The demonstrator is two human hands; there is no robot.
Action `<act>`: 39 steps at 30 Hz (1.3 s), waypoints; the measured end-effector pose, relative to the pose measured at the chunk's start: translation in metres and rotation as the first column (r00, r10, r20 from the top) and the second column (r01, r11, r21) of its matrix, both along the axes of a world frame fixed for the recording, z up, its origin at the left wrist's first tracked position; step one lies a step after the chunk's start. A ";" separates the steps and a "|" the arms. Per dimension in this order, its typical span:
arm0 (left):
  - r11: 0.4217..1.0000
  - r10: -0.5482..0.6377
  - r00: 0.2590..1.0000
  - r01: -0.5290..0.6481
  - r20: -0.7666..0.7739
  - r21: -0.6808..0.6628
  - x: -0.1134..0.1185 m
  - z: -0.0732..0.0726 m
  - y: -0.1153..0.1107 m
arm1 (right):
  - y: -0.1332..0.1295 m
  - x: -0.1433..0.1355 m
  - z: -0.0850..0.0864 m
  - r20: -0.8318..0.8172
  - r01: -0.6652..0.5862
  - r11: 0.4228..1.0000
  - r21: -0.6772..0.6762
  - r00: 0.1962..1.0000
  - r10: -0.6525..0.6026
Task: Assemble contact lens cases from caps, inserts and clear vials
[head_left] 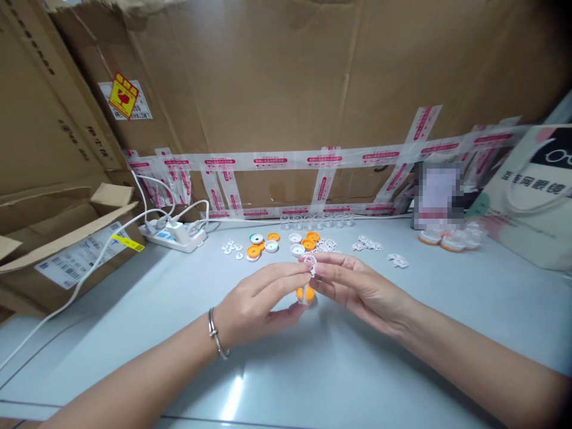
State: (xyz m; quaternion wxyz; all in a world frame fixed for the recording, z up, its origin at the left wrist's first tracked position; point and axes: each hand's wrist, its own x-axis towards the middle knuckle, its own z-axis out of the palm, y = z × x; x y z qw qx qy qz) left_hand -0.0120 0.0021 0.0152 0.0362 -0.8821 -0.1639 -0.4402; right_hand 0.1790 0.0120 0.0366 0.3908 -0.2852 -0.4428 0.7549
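Note:
My left hand (254,295) and my right hand (366,286) meet above the middle of the table. Between their fingertips is a small white plastic part (310,260) with a curved edge, pinched by my right thumb and fingers. Just beneath it an orange round piece (305,294) shows at my left thumb, which is closed toward the left fingers. Those fingers cover part of both pieces, and whether the two are joined cannot be seen. Beyond the hands lie orange caps (254,251), white round caps (271,246) and thin white cut-out pieces (328,245).
Clear small cups (308,222) line the back by a large cardboard box (268,77). Small white pegs (230,246) lie left of the caps. A power strip (174,237) with cables and an open carton (84,250) stand left. Orange-based clear assemblies (453,240) sit right.

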 end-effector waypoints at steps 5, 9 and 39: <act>0.991 0.049 0.994 -0.036 0.102 -0.128 0.001 0.004 -0.003 | 0.000 0.001 0.004 0.015 0.057 0.998 0.038 0.998 -0.057; 0.965 0.169 0.971 -0.128 0.167 -0.231 0.003 0.005 -0.005 | -0.001 0.001 0.003 0.136 0.130 0.977 0.169 0.979 -0.154; 0.959 0.258 0.963 -0.247 0.072 -0.137 0.003 -0.002 -0.001 | -0.005 -0.005 -0.006 0.246 -0.011 0.972 0.235 0.968 -0.048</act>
